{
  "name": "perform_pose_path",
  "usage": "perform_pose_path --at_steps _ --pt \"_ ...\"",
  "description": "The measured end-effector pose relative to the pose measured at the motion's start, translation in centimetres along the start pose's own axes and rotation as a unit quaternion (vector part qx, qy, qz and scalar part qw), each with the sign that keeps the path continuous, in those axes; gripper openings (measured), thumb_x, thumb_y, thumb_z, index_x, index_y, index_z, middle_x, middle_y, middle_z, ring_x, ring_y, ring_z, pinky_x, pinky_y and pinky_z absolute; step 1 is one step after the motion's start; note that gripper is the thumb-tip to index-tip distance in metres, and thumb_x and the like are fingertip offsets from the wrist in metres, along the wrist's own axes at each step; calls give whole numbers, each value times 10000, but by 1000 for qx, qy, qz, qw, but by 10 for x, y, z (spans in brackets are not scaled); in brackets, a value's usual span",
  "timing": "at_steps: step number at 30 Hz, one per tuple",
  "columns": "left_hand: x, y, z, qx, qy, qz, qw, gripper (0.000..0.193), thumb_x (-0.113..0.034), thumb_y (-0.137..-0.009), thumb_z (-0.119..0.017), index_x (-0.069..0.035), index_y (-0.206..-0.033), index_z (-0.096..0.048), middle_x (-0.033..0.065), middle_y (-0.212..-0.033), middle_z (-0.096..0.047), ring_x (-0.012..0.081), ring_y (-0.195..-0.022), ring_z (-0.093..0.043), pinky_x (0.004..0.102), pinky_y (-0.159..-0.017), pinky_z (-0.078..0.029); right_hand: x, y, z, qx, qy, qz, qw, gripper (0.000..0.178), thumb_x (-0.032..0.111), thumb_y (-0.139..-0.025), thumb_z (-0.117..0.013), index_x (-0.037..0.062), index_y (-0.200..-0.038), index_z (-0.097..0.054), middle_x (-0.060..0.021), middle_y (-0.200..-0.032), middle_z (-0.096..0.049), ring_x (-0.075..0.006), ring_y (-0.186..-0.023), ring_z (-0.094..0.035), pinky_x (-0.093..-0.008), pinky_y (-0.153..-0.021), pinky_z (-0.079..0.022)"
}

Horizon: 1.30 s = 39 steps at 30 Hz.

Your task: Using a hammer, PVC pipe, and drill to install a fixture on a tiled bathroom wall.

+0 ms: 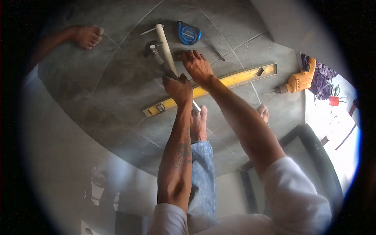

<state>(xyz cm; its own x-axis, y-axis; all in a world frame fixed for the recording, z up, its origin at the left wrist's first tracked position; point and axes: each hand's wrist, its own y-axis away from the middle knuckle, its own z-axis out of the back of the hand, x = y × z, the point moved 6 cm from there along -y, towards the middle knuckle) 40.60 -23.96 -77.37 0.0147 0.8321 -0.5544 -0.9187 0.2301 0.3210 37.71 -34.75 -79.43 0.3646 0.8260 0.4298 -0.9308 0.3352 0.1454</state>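
Note:
My left hand [178,90] is closed around the dark handle of a claw hammer [154,51], whose head points away from me. A pale, shiny bar end [196,105] shows below that fist; whether it belongs to the hammer I cannot tell. Just beyond lies a cream-coloured tube [166,49], with a thin nail-like rod [148,31] at its far end. My right hand [197,67] is to the right of the tube, palm down with fingers apart and slightly bent, holding nothing visible. Under both forearms a yellow spirit level [235,78] lies slantwise across the floor.
A blue-and-black tape measure [188,34] and a thin dark rod [216,51] lie beyond my right hand. An orange drill [300,80] rests at right beside purple cloth [323,80]. Another person's bare foot [89,37] is at far left. Grey tiles [113,78] meet a wall [78,145].

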Motion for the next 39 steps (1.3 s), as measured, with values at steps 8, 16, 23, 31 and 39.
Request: perform_pose_path --at_steps 8,16,23,31,39 --pt "23 -36 7 9 -44 -23 999 342 -75 -770 -594 87 -1028 -438 303 -857 -591 478 -803 -600 525 -744 -457 -36 23 53 -88 -213 -59 971 302 6 -748 -560 -21 -1037 -478 -257 -976 -518 -440 -869 -554 -489 -749 -506" --pt "15 -21 67 177 -107 -25 978 357 -88 -773 -639 71 -1042 -468 280 -879 -605 467 -836 -615 487 -741 -477 -72 -59 87 -159 -212 -116 957 420 67 -757 -601 -25 -1133 -437 -270 -1072 -514 -450 -954 -527 -501 -793 -491" --pt "49 70 101 298 -163 -34 940 379 -110 -765 -641 69 -1062 -488 308 -963 -576 466 -932 -573 498 -817 -455 -50 -81 67 -87 -109 -123 983 545 96 -750 -633 -10 -1237 -412 -232 -1150 -521 -402 -1054 -515 -485 -853 -465" --pt "54 178 147 324 -149 74 931 313 -116 -776 -567 75 -1015 -503 309 -936 -577 486 -905 -565 507 -825 -440 -50 -67 56 14 1 -34 999 779 231 -704 -760 82 -1367 -378 -162 -1221 -529 -313 -1165 -493 -454 -936 -427" --pt "66 214 201 289 -128 143 938 318 -121 -764 -585 64 -1013 -513 274 -858 -593 461 -819 -586 500 -766 -452 -35 41 80 60 -204 -62 975 826 155 -527 -855 87 -1270 -501 -137 -1228 -538 -319 -1138 -509 -447 -902 -457"
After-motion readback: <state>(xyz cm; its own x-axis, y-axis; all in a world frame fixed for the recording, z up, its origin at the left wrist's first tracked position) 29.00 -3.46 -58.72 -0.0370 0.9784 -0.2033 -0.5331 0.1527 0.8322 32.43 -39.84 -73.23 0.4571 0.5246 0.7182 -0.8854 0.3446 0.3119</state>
